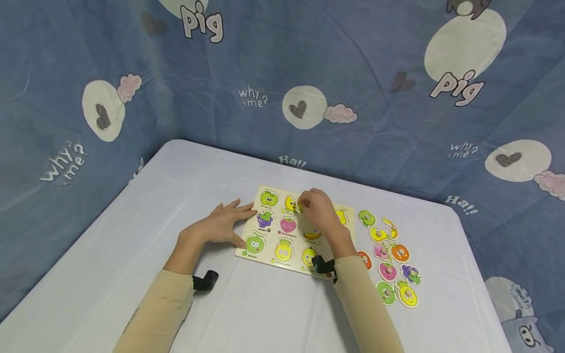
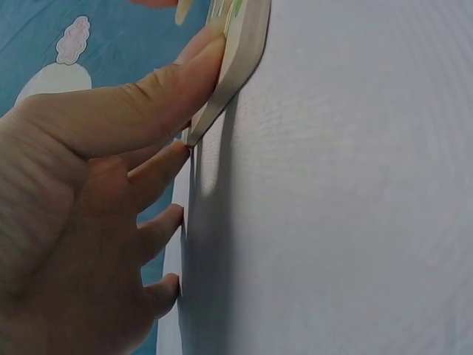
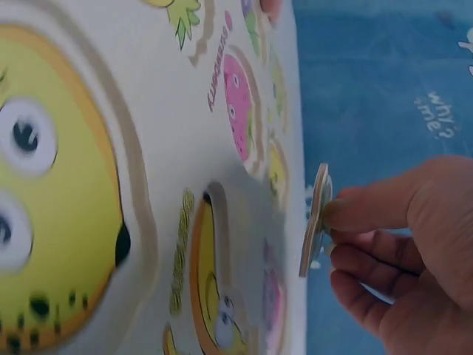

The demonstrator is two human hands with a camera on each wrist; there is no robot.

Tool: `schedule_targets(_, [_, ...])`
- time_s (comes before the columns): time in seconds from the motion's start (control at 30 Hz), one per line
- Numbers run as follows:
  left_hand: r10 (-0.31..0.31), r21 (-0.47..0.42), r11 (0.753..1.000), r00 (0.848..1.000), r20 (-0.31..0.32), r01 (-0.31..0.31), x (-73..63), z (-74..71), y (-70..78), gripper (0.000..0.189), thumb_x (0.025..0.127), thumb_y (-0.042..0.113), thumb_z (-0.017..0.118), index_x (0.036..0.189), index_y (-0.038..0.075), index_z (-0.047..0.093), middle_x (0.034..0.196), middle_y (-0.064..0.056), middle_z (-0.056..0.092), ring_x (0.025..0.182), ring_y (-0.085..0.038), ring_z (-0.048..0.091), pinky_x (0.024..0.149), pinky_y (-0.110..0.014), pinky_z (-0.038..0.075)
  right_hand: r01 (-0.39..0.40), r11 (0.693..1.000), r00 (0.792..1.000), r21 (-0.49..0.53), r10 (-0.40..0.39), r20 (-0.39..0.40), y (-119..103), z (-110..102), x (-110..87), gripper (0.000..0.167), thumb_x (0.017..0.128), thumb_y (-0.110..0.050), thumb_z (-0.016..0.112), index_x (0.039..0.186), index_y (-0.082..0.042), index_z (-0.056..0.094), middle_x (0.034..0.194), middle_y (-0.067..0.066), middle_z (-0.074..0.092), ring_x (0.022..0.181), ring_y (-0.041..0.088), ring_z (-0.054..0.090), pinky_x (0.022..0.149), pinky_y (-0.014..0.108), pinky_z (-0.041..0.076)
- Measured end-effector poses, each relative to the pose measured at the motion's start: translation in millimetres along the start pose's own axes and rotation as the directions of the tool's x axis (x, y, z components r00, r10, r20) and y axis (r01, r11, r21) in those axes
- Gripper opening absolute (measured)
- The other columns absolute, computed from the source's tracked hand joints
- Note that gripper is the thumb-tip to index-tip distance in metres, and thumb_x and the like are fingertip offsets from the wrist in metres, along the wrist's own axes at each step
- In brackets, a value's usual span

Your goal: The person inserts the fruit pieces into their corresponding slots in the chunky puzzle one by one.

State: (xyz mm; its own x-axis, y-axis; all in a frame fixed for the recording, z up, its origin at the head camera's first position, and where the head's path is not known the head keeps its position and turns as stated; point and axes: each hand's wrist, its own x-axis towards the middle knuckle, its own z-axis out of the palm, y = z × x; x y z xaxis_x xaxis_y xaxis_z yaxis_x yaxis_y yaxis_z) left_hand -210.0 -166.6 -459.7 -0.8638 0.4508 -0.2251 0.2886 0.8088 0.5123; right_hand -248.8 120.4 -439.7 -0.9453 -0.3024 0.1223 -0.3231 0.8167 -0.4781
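A cream fruit puzzle board [image 1: 272, 234] lies on the table with printed recesses such as apple, grape, strawberry, melon and pineapple. My left hand [image 1: 222, 223] rests at its left edge, fingers spread. In the left wrist view the thumb [image 2: 159, 96] presses on the board's corner, and other fingertips touch the table. Over the top row, my right hand [image 1: 320, 211] pinches a thin wooden puzzle piece [image 3: 316, 222] by its back. This piece is held edge-on just above the board in the right wrist view, so its picture is hidden. The right hand and forearm cover part of the board.
Several loose knobbed fruit pieces lie right of the board, among them an apple [image 1: 367, 218], an orange [image 1: 400, 252], grapes [image 1: 411, 274] and a pineapple [image 1: 407, 295]. The right sleeve [image 1: 368, 304] partly hides a red-orange piece [image 1: 365, 260]. A blue printed curtain [image 1: 375, 147] stands behind the white table [image 1: 265, 309].
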Motion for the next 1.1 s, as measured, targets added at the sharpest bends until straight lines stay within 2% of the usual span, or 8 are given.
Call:
schedule_targets(0.13, [-0.001,-0.003,1.000,1.000,0.004,0.001,-0.1,0.5,0.5,0.100,0.067,0.035,0.090,0.153,0.022,0.041,0.165,0.001,0.027,0.156,-0.036,0.007,0.124,-0.064,0.002,-0.016,1.000,0.999,0.010,0.016,0.031,-0.9,8.4,8.0,0.019,0.091,0.000,0.061,0.102,-0.007,0.075,0.097,0.007,0.066,0.088,0.019,0.054,0.087,0.035,0.053])
schedule_targets(0.43, [-0.007,0.002,1.000,1.000,0.007,0.007,-1.0,1.4,0.8,0.100,0.067,0.035,0.090,0.153,0.023,0.041,0.165,0.002,0.026,0.156,-0.034,0.007,0.124,-0.064,0.003,-0.005,1.000,0.999,-0.008,0.005,0.049,-2.9,23.0,15.8,0.020,0.091,0.001,0.059,0.097,-0.009,0.075,0.096,0.005,0.067,0.090,0.019,0.056,0.092,0.035,0.054])
schedule_targets(0.77, [-0.003,0.009,1.000,1.000,0.015,0.003,-1.9,-0.3,0.4,0.099,0.068,0.037,0.089,0.153,0.023,0.040,0.165,0.003,0.026,0.156,-0.035,0.007,0.124,-0.064,0.003,0.009,1.000,0.999,-0.030,-0.007,0.044,-5.3,29.4,19.2,0.019,0.092,-0.001,0.058,0.095,-0.011,0.074,0.093,0.003,0.065,0.088,0.017,0.056,0.089,0.034,0.054])
schedule_targets(0.97, [0.004,0.005,1.000,1.000,0.004,-0.004,-2.5,-1.0,1.4,0.101,0.066,0.040,0.089,0.153,0.023,0.040,0.165,0.002,0.026,0.156,-0.035,0.008,0.124,-0.064,0.004,-0.009,0.999,0.999,-0.032,0.011,0.041,-8.8,29.4,20.6,0.017,0.093,-0.003,0.059,0.095,-0.012,0.073,0.092,0.001,0.063,0.086,0.016,0.054,0.087,0.032,0.054])
schedule_targets(1.1, [0.013,-0.014,1.000,1.000,-0.002,-0.013,-3.4,-1.6,1.1,0.100,0.066,0.039,0.089,0.152,0.022,0.042,0.165,0.001,0.027,0.156,-0.035,0.008,0.124,-0.065,0.003,-0.001,0.999,1.000,-0.039,0.003,0.030,-10.6,29.8,21.5,0.016,0.093,-0.002,0.059,0.093,-0.011,0.072,0.089,0.002,0.061,0.082,0.017,0.050,0.079,0.030,0.049])
